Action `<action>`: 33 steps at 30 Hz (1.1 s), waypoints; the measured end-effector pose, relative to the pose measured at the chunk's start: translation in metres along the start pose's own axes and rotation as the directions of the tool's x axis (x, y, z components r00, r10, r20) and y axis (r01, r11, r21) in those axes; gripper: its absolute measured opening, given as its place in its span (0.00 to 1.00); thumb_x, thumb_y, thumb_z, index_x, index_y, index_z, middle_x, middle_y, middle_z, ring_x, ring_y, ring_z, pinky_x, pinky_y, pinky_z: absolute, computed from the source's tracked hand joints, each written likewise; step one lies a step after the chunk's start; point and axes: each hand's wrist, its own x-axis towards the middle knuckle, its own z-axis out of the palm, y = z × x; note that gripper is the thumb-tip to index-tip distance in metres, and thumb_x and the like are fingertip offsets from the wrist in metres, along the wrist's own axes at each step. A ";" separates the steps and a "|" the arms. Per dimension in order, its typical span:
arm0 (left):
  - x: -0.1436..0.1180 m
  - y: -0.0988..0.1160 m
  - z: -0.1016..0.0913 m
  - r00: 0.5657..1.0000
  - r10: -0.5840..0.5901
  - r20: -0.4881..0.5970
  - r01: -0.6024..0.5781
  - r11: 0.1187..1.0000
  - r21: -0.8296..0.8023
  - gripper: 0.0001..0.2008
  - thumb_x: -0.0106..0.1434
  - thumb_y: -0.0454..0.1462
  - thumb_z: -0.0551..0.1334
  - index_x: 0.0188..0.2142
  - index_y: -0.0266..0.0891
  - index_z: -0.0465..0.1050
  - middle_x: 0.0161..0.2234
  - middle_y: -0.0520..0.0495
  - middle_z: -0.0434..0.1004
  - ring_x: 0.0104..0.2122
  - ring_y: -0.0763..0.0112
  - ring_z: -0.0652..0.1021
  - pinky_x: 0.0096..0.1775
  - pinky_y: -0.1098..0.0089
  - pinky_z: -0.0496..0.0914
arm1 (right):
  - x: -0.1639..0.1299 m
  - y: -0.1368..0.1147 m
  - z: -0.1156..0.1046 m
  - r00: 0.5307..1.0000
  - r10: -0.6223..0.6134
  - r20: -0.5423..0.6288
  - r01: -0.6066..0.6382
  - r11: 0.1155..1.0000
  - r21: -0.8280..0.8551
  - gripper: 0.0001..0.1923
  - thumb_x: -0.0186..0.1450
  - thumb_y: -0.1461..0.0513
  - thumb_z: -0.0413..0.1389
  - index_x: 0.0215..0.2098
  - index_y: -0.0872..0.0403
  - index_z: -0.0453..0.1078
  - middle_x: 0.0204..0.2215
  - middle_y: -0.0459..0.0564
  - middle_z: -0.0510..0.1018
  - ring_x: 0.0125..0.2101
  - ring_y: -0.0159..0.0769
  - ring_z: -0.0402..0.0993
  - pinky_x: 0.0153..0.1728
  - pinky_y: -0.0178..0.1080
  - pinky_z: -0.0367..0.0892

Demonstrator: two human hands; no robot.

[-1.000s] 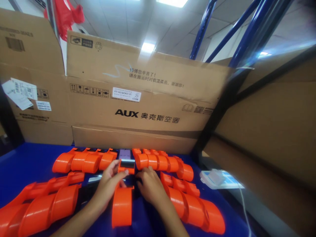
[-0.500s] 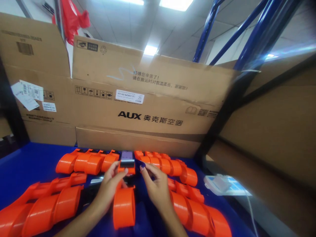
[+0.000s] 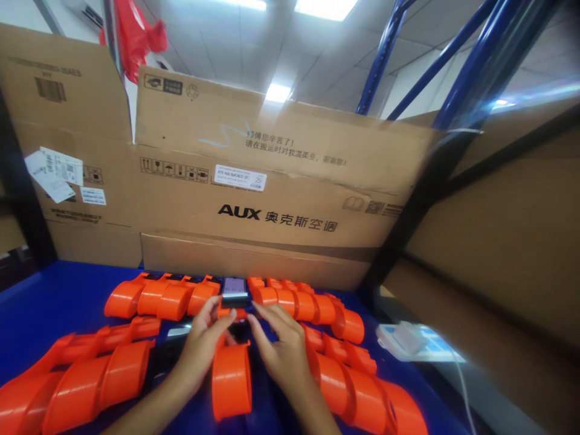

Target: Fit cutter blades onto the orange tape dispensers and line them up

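An orange handheld device (image 3: 232, 377) lies lengthwise on the blue table between my hands, its rounded end toward me. Its far end carries a lit screen (image 3: 234, 285). My left hand (image 3: 205, 340) grips the device's left side near the screen, thumb and fingers on the orange casing. On the right side of the same device rests my right hand (image 3: 281, 347), its fingers stretched toward the screen end. Whether the right hand holds the device or only touches it is unclear.
Rows of identical orange devices lie around: a far left row (image 3: 154, 299), a far right row (image 3: 312, 307), a near left pile (image 3: 77, 386) and a near right pile (image 3: 362, 393). Cardboard boxes (image 3: 272, 205) wall the back. A white charger (image 3: 405, 338) lies right.
My right hand opened from a fist and stretched its fingers forward along the device. The view tilted slightly; my left hand kept its grip near the screen.
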 end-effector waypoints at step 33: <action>-0.005 0.012 0.005 0.953 -0.209 0.221 0.246 0.957 -0.155 0.40 0.56 0.41 0.73 0.64 0.47 0.57 0.33 0.48 0.81 0.20 0.64 0.81 0.26 0.66 0.75 | 0.000 -0.010 -0.007 0.934 0.354 0.048 -0.340 0.839 0.424 0.21 0.71 0.55 0.53 0.61 0.47 0.67 0.42 0.51 0.79 0.43 0.42 0.76 0.46 0.44 0.70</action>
